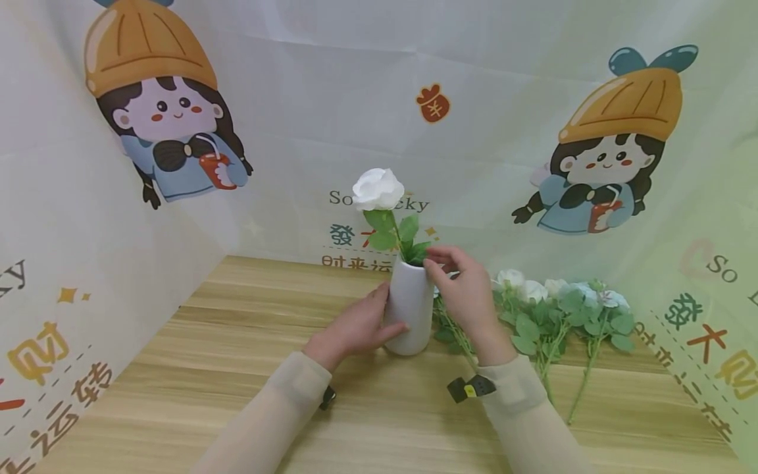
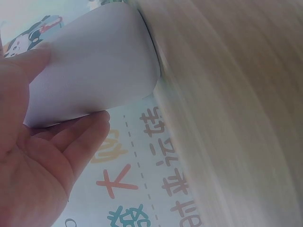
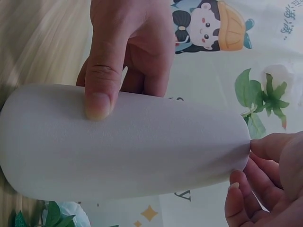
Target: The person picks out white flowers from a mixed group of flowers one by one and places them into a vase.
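A white vase (image 1: 410, 309) stands upright on the wooden table, holding one white rose (image 1: 379, 189) with green leaves (image 1: 381, 230). My left hand (image 1: 358, 322) grips the lower part of the vase from the left, thumb across its front and fingers behind; the left wrist view shows this hold on the vase (image 2: 99, 61). At the mouth, my right hand (image 1: 464, 289) holds the rim between bent fingers and thumb, close to the leaves. In the right wrist view those fingertips touch the rim of the vase (image 3: 132, 146). The stem's lower end is hidden inside.
To the right of the vase lie several pale roses (image 1: 533, 289) with long green stems (image 1: 586, 375), partly behind my right wrist. A printed cloth (image 1: 331, 79) hangs behind and at both sides of the wooden table (image 1: 237, 316).
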The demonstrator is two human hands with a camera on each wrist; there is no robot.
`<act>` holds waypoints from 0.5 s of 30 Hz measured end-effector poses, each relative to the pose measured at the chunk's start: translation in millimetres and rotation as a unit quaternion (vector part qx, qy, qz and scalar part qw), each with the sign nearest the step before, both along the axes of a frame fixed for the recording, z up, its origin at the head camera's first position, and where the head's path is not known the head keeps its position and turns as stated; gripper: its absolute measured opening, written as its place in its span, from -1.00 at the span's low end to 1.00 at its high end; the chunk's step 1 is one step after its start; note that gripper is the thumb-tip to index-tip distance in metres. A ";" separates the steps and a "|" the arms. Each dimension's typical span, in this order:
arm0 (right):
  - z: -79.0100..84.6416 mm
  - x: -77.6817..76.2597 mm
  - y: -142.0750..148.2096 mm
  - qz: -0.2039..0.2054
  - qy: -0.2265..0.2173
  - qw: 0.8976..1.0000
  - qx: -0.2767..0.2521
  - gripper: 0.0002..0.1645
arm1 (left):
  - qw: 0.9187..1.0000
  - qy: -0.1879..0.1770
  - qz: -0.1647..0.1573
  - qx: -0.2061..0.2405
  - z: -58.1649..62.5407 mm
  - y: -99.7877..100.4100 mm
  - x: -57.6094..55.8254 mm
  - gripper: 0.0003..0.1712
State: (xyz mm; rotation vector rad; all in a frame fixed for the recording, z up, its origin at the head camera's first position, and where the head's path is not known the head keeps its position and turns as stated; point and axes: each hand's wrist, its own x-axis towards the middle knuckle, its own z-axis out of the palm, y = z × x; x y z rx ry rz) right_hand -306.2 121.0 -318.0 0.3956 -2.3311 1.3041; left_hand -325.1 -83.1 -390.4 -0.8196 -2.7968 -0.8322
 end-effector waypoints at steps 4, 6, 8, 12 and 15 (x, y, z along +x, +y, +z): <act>1.0 0.0 -0.2 -0.001 0.004 1.000 -0.001 -0.64 | 1.000 -0.004 -0.001 0.000 -0.2 -0.9 -0.9 0.04; 1.3 0.2 0.6 -0.004 0.005 1.000 -0.002 -0.64 | 1.000 -0.006 -0.001 -0.001 -0.4 -1.0 -1.2 0.05; 1.8 0.5 1.8 -0.007 0.006 1.000 -0.002 -0.64 | 1.000 -0.004 -0.001 -0.001 -0.7 -1.1 -1.4 0.05; 2.1 0.1 5.9 -0.014 0.009 1.000 0.003 -0.64 | 1.000 -0.002 -0.001 0.000 -1.7 -0.8 -1.7 0.04; 0.8 -0.6 10.5 -0.022 0.010 1.000 0.010 -0.64 | 1.000 -0.002 -0.001 0.000 -2.5 -0.4 -2.1 0.04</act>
